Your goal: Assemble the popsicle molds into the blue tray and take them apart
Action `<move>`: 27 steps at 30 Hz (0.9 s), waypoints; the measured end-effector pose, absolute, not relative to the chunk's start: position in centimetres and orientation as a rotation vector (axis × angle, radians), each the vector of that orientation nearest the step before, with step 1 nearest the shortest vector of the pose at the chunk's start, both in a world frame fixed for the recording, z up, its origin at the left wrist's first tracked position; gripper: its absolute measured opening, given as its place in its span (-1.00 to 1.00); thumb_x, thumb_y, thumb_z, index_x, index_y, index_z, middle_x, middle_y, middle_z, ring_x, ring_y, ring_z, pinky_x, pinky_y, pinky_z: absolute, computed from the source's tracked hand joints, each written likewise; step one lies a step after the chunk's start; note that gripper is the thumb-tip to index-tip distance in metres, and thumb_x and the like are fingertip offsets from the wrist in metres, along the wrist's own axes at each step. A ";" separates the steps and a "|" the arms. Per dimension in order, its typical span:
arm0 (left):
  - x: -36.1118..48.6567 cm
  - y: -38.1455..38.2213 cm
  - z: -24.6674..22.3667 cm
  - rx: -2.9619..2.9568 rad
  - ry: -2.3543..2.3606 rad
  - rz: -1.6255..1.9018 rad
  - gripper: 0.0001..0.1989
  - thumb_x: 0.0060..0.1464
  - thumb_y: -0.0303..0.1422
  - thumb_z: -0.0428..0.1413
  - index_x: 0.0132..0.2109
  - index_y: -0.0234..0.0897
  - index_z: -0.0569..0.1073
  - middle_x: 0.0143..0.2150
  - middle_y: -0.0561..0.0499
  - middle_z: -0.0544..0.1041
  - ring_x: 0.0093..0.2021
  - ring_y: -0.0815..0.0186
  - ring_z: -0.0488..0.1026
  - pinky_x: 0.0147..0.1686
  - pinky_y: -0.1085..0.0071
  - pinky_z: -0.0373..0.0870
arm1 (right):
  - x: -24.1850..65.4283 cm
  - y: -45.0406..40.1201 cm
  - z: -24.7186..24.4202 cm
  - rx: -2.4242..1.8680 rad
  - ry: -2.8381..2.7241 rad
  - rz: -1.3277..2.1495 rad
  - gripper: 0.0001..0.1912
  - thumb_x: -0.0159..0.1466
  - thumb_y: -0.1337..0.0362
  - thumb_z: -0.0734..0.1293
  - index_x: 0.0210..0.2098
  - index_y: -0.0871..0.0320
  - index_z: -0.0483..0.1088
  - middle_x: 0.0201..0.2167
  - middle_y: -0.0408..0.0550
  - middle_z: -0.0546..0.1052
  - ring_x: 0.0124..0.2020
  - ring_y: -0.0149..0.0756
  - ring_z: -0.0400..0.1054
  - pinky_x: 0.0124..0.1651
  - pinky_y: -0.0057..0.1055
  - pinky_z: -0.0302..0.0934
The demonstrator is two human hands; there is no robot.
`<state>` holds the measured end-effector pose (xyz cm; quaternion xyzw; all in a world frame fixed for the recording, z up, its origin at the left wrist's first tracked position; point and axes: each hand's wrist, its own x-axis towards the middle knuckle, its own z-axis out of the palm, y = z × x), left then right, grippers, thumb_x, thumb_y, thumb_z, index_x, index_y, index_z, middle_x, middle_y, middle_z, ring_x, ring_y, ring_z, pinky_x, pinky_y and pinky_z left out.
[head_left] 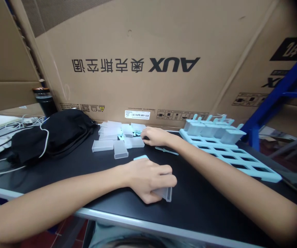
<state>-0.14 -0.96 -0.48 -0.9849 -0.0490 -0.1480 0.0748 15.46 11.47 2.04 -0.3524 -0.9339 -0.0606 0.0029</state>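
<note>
Near the table's front, my left hand (152, 179) is wrapped round a clear plastic popsicle mould (167, 195), its rim sticking out past the fingers. A light blue edge (141, 157) shows just behind that hand; what it belongs to is hidden. Farther back, my right hand (155, 136) has its fingers curled at the right side of a pile of clear popsicle moulds (111, 130). Light blue pieces (138, 132) lie by its fingertips, and what the fingers pinch is too small to make out. A light blue popsicle stick (166, 150) lies just in front of my right hand.
At right stands a light blue rack (237, 160) with rectangular holes, its back part holding several moulds with stick lids (210, 127). A black pouch (68, 134), white cables (45, 141) and a dark bottle (45, 101) are at left. A large cardboard box (138, 38) walls the back.
</note>
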 end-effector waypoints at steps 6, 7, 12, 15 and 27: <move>-0.2 0.0 -0.9 -2.959 -0.202 -0.645 -0.66 0.00 -0.35 0.04 -0.06 -0.19 0.17 -0.09 0.01 0.44 -0.29 0.30 0.43 -0.46 0.36 0.28 | 16.0 10.1 3.3 -1.321 -2.836 -0.347 -0.75 0.18 0.30 0.26 -0.13 0.17 0.35 -0.31 0.04 0.51 -0.37 -0.21 0.37 -0.45 -0.39 0.00; -0.2 0.2 -1.1 -2.937 -0.184 -0.707 -0.64 -0.02 -0.39 0.02 -0.05 -0.18 0.14 -0.10 0.02 0.44 -0.29 0.30 0.42 -0.42 0.37 0.30 | 16.6 9.7 3.3 -1.318 -2.783 -0.356 -0.71 0.16 0.33 0.26 -0.11 0.17 0.32 -0.34 0.02 0.51 -0.39 -0.23 0.36 -0.45 -0.40 -0.02; 0.1 1.0 -1.6 -2.690 -0.194 -1.169 -0.51 -0.06 -0.49 0.01 0.02 -0.17 0.03 -0.18 0.00 0.40 -0.31 0.28 0.39 -0.36 0.35 0.31 | 19.8 6.6 3.6 -1.192 -2.322 0.041 -0.74 0.20 0.31 0.26 -0.10 0.16 0.26 -0.42 -0.12 0.48 -0.46 -0.36 0.32 -0.39 -0.44 0.12; 0.1 1.4 -1.3 -2.529 -0.275 -1.383 -0.48 -0.04 -0.38 0.10 0.03 -0.17 0.03 -0.20 -0.01 0.37 -0.31 0.25 0.37 -0.37 0.32 0.30 | 20.7 3.6 4.4 -1.104 -2.171 0.298 -0.83 0.21 0.23 0.32 -0.23 0.15 0.31 -0.44 -0.13 0.46 -0.46 -0.38 0.33 -0.37 -0.44 0.18; -0.3 2.5 -0.1 -2.323 -0.311 -1.511 -0.28 -0.05 -0.16 0.27 0.11 -0.17 0.02 -0.18 -0.03 0.31 -0.27 0.23 0.37 -0.36 0.28 0.39 | 18.8 0.8 3.8 -0.717 -1.752 1.323 -0.67 0.24 0.06 0.38 -0.42 0.22 0.37 -0.48 -0.08 0.47 -0.46 -0.42 0.35 -0.37 -0.45 0.25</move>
